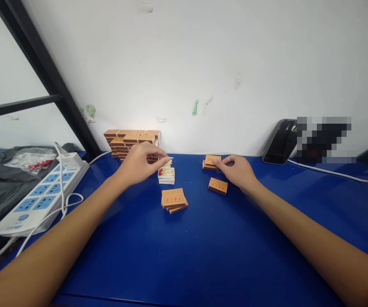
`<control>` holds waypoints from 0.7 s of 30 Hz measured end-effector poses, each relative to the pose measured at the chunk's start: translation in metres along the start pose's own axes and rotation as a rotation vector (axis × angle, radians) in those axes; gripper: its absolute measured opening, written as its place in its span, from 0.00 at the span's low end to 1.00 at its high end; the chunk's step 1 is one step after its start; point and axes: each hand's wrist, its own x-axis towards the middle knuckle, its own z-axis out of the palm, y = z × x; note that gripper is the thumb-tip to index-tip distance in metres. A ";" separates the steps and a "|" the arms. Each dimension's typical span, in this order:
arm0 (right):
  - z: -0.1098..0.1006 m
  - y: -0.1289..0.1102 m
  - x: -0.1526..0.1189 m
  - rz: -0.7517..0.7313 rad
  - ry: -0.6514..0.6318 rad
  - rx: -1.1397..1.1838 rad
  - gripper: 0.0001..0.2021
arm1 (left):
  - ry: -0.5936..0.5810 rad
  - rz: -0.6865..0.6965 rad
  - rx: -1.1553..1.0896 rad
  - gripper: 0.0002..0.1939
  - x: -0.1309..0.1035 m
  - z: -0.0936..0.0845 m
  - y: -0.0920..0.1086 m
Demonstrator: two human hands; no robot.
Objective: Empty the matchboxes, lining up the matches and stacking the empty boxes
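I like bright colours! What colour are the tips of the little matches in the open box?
Red, on the matches by the left hand, seen from the head view.

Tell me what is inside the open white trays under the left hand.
The top tray holds matches with red heads, lying side by side. The left hand has its fingertips on them. The trays stacked below are covered, so their contents cannot be seen.

Open white matchbox trays (pixel 166 175) stacked, red-tipped matches showing, two stacked orange matchboxes (pixel 211 162) to their right
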 end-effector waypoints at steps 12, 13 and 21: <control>-0.012 -0.013 -0.013 -0.147 0.081 -0.010 0.19 | -0.434 -0.078 -0.144 0.20 0.000 -0.025 0.034; -0.013 -0.017 -0.018 -0.192 0.092 -0.003 0.19 | -0.501 -0.069 -0.129 0.22 -0.001 -0.029 0.039; -0.006 -0.036 -0.051 -0.443 0.057 0.069 0.16 | -0.636 -0.012 -0.007 0.21 -0.007 -0.029 0.055</control>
